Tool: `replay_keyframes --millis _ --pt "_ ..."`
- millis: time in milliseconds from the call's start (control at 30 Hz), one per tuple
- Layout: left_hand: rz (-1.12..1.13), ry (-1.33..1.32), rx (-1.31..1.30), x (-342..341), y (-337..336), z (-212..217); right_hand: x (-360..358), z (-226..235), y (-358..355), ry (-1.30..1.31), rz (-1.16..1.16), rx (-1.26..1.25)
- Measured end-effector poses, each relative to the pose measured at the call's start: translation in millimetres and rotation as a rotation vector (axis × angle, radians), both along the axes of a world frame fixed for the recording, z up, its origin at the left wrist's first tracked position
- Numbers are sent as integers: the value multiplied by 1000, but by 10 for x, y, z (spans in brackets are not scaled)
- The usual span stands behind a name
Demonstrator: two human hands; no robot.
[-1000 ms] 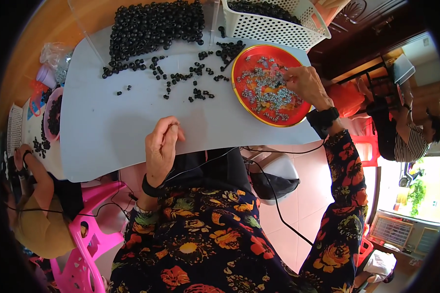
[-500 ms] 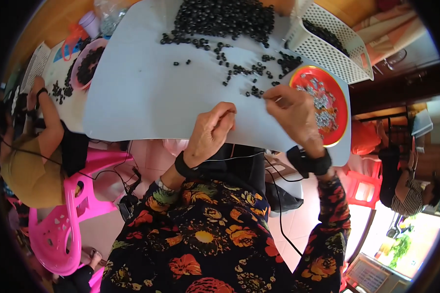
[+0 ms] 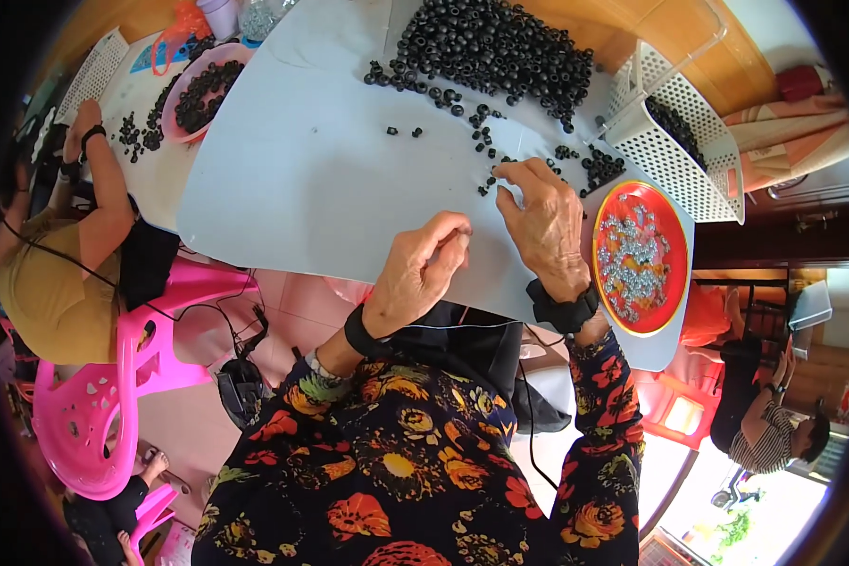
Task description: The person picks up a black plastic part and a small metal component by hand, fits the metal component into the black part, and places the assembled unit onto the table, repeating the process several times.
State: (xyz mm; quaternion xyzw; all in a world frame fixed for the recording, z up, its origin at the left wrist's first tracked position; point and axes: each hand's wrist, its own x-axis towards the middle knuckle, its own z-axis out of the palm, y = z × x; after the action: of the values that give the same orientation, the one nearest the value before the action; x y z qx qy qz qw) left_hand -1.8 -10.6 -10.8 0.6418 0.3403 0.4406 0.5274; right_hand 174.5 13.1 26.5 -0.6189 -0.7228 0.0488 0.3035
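Note:
My left hand (image 3: 417,274) is held over the near edge of the table, thumb and fingers pinched together. Whatever sits between those fingertips is too small or hidden to name. My right hand (image 3: 545,226) reaches over the table, palm down, with thumb and index finger apart. Its fingertips are beside a loose scatter of small black round pieces with holes (image 3: 484,141). Right of that hand lies a red plate with a yellow rim (image 3: 686,255), holding many small silvery pieces (image 3: 632,255).
A large heap of black pieces (image 3: 491,47) covers the table's far side. A white perforated basket (image 3: 627,127) with black pieces stands far right. At left, a person's arm (image 3: 104,189) rests near a pink bowl (image 3: 170,123) and a pink chair (image 3: 90,424).
The view has turned, so the table's contents sit lower and further right. My right hand has moved left from the red plate's edge to the black pieces, its fingers spreading. My left hand stays pinched.

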Motion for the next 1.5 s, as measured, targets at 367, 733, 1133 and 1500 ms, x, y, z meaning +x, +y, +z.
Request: replay_keyframes --millis 367,733,1133,1500 --pt "-20 1 12 7 7 23 33 -4 20 -51 22 -77" --pt "24 81 24 49 -10 32 51 38 -388 133 -110 22" --pt "-21 195 61 -376 -185 592 52 -198 -1012 651 -58 -105" --pt "85 519 420 -176 1085 1000 16 -169 -1009 656 -37 -4"
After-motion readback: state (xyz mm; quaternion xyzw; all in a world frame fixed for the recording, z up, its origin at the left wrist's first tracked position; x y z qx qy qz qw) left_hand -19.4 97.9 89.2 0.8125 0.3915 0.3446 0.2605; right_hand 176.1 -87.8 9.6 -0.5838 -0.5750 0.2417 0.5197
